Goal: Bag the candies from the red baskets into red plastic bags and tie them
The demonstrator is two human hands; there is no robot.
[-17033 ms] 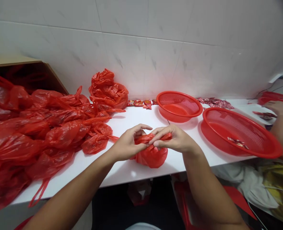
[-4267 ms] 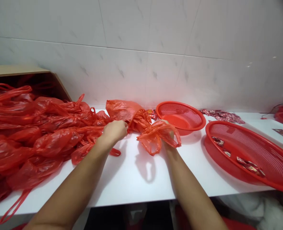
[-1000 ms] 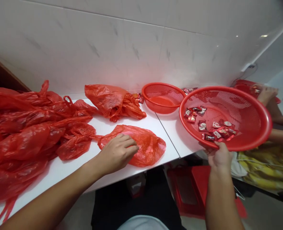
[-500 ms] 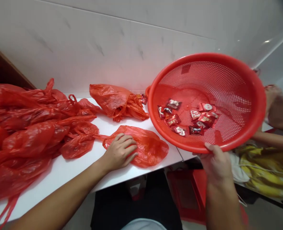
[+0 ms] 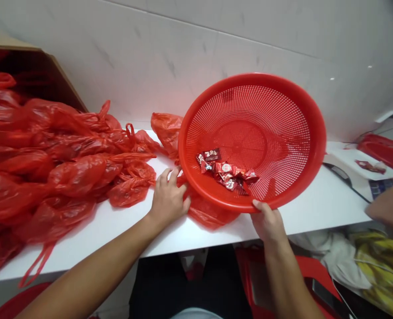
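A round red mesh basket (image 5: 239, 77) is tilted towards me over the white table. My right hand (image 5: 269, 221) grips its near rim, thumb on top. Several wrapped candies (image 5: 228, 170) in red and dark wrappers lie together at the basket's lower left. My left hand (image 5: 169, 197) is beside the left rim, fingers apart; the rim and a thin red plastic bag (image 5: 213, 215) are right at its fingertips. The basket covers much of that bag. Behind the rim, another red bag (image 5: 166, 128) is partly hidden.
Several knotted red bags (image 5: 66, 177) are heaped on the left of the white table (image 5: 116, 239), before an open cardboard box (image 5: 63, 79). A co-worker's arm (image 5: 391, 201) is at the right, near a white tray holding wrapped pieces. A phone (image 5: 329, 297) lies below on something red.
The basket has moved left with my right hand, now overlapping the flat bag and the one behind. Candies slid together. My left hand lifted off the bag's middle to the rim. The view shifted.
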